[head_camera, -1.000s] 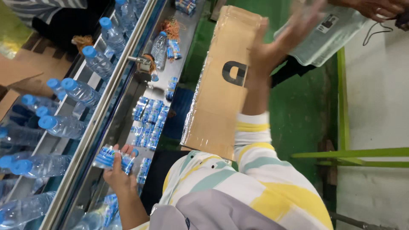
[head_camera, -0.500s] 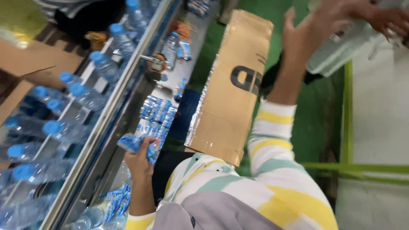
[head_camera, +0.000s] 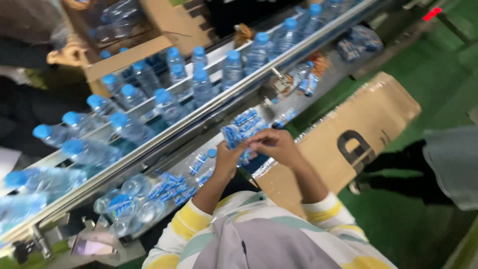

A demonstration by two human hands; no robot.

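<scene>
Both hands meet over the steel ledge point(head_camera: 199, 144) beside the conveyor: the left hand point(head_camera: 226, 158) is closed around the lower end of a bunched strip of small blue-and-white plastic labels point(head_camera: 241, 130), and the right hand point(head_camera: 275, 144) pinches the same bunch from the other side, fingers curled tight, so the labels fan out just above both grips. Clear plastic bottles with blue caps point(head_camera: 199, 82) stand on the belt behind. A moment ago the right hand was raised by the flat brown cardboard sheet point(head_camera: 358, 134); it has since come down.
</scene>
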